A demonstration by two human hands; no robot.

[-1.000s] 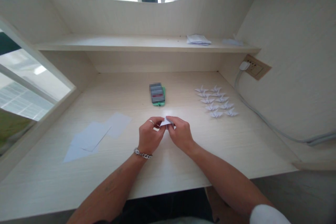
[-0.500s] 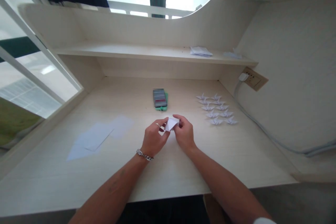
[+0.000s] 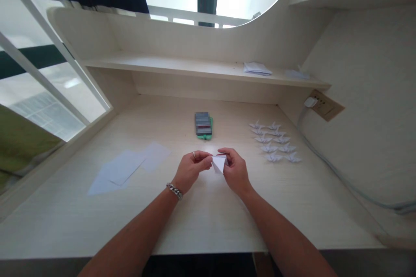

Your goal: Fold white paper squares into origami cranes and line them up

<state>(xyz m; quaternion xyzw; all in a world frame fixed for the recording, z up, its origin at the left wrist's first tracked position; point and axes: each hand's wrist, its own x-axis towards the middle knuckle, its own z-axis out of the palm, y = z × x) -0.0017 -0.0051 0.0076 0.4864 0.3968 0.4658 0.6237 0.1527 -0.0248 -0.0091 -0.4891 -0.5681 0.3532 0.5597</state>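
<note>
A small piece of folded white paper point(image 3: 219, 164) is held up above the desk between both hands. My left hand point(image 3: 191, 168), with a ring and a chain bracelet, pinches its left corner between thumb and fingers. On the other side my right hand point(image 3: 236, 169) grips the right edge, and its fingers hide part of the folds. Beyond the hands lies a phone point(image 3: 203, 123) on a green base. To the right, several white paper cranes point(image 3: 274, 140) stand in two columns.
Loose white sheets point(image 3: 126, 166) overlap on the left of the desk point(image 3: 182, 225). Folded paper point(image 3: 256, 69) rests on the shelf point(image 3: 182, 66) behind. A plug sits in the wall socket point(image 3: 326, 104), its cable point(image 3: 328, 164) running down the right side.
My left fingers have shifted to a pinch at the paper's upper left corner, and the paper has turned so a point hangs downward. The whole view has shifted slightly.
</note>
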